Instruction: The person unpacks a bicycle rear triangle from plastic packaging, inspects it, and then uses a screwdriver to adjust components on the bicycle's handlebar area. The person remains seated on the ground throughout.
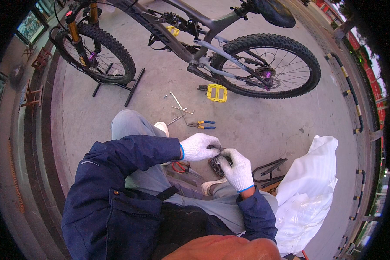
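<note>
My left hand (201, 147), in a white knit glove with a blue cuff, reaches in with its fingertips drawn together. They meet the fingertips of my right hand (238, 169), gloved the same way. Between and just below them is a small dark object (217, 168) with bright glints, gripped by my right thumb and fingers. Its kind is unclear, and gloves cover part of it. Whether my left fingers pinch anything is hidden. Below on the ground lie red-handled scissors (181, 167) and a clear plastic container (185, 188), partly behind my leg.
A full-suspension mountain bike (182, 48) stands ahead, its front wheel in a black floor stand (135, 87). A yellow pedal (217, 93) juts toward me. Pliers (201, 124) and hex keys (178, 100) lie on the concrete. At right are a black metal frame (269, 170) and white plastic sheeting (307, 195).
</note>
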Demonstrator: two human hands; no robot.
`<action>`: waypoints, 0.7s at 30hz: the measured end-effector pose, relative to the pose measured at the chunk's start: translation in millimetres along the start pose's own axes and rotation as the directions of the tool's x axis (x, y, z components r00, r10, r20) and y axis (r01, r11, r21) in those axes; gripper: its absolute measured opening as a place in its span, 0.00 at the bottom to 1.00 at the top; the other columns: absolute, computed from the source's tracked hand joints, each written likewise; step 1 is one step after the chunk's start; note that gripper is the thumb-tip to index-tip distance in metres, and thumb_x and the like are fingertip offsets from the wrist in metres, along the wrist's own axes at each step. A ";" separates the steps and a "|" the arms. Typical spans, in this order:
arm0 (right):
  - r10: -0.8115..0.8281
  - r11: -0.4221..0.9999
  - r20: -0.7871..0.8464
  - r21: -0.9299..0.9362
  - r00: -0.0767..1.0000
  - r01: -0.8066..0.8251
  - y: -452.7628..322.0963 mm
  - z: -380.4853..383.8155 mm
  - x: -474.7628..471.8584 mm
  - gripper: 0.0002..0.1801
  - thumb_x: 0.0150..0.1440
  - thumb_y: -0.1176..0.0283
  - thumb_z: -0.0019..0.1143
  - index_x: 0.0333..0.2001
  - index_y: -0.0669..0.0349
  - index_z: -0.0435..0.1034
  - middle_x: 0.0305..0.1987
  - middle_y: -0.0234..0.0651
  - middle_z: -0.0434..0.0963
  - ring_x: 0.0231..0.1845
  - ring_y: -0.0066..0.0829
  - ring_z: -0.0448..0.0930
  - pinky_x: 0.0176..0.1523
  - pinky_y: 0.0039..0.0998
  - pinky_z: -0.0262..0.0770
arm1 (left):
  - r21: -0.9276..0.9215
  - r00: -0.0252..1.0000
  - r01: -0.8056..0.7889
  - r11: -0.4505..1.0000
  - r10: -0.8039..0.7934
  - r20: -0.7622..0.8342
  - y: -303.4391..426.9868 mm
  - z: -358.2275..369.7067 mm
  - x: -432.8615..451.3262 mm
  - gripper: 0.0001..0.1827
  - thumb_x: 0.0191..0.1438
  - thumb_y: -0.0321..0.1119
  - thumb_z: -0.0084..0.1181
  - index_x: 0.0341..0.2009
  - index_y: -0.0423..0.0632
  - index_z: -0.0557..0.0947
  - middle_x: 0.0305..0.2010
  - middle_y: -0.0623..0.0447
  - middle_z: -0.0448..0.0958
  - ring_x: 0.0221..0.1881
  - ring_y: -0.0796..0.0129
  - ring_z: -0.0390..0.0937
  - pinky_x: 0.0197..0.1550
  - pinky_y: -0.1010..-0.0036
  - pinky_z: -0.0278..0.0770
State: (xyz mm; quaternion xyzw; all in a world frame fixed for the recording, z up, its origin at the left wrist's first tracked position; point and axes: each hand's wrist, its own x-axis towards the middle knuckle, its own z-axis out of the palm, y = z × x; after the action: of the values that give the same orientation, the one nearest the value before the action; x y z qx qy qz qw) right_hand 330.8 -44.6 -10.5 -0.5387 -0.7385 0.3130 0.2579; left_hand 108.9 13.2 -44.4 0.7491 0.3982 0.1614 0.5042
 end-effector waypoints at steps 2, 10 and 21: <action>-0.004 1.000 -0.004 -0.005 1.000 0.004 1.5 0.8 -0.2 0.10 0.60 0.69 0.65 0.44 0.60 0.79 0.39 0.47 0.84 0.39 0.48 0.86 0.42 0.40 0.82 | 0.000 1.000 -0.019 1.000 0.019 -0.006 -1.2 0.5 0.3 0.16 0.63 0.38 0.61 0.50 0.41 0.85 0.46 0.41 0.87 0.48 0.55 0.86 0.53 0.65 0.82; 0.001 1.000 -0.012 -0.002 1.000 -0.001 0.8 1.1 -0.3 0.10 0.60 0.69 0.65 0.44 0.60 0.78 0.39 0.47 0.84 0.38 0.48 0.86 0.42 0.40 0.82 | -0.020 1.000 -0.006 1.000 0.005 -0.006 -0.7 1.2 0.0 0.15 0.64 0.37 0.60 0.50 0.41 0.85 0.43 0.42 0.87 0.45 0.59 0.87 0.52 0.66 0.82; -0.026 1.000 -0.015 -0.008 1.000 0.026 3.4 1.8 -0.8 0.09 0.60 0.70 0.65 0.44 0.59 0.78 0.39 0.46 0.84 0.39 0.48 0.86 0.42 0.40 0.82 | -0.045 1.000 -0.007 0.999 0.007 -0.015 -2.8 1.6 0.4 0.17 0.62 0.41 0.60 0.48 0.42 0.86 0.45 0.38 0.86 0.49 0.45 0.85 0.52 0.60 0.81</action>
State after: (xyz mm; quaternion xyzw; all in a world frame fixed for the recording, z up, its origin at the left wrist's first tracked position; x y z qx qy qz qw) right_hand 331.9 -45.0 -14.2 -0.5323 -0.7447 0.3026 0.2655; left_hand 108.9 12.9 -47.7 0.7378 0.3954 0.1776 0.5175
